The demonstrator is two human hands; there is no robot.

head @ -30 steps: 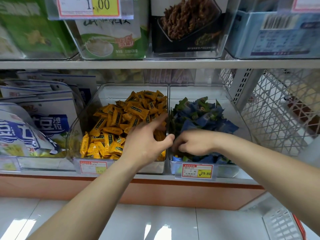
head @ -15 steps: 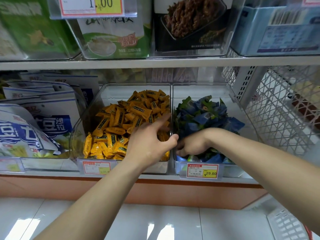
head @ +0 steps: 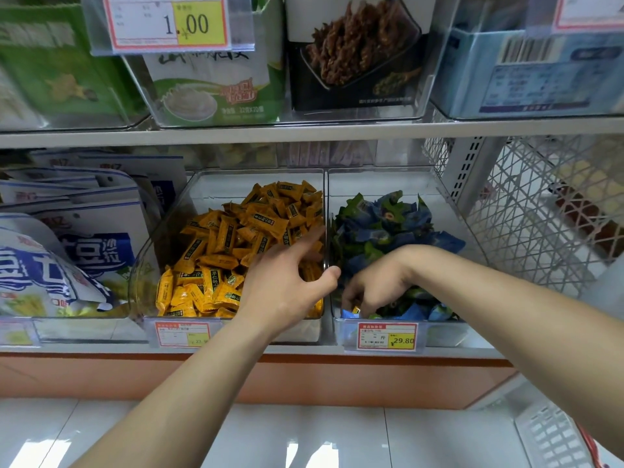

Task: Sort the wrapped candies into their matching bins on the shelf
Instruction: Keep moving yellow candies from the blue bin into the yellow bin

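Two clear bins sit side by side on the lower shelf. The left bin (head: 233, 184) is heaped with orange wrapped candies (head: 243, 241). The right bin (head: 449, 211) holds blue and green wrapped candies (head: 381, 221). My left hand (head: 287, 285) hovers over the front right of the orange bin, fingers spread and relaxed, thumb at the divider between the bins. My right hand (head: 374, 285) reaches down into the front of the blue bin, fingers curled downward, pinching a small orange candy (head: 355, 310) among the blue ones.
Blue and white snack bags (head: 67, 244) fill the bin to the left. An upper shelf (head: 304, 131) carries boxed goods close overhead. A white wire mesh panel (head: 540, 211) stands at the right. Price tags (head: 386, 336) hang on the bin fronts.
My right hand has dug lower toward the front of the blue bin, and an orange candy now shows at its fingertips. The left hand has barely moved.
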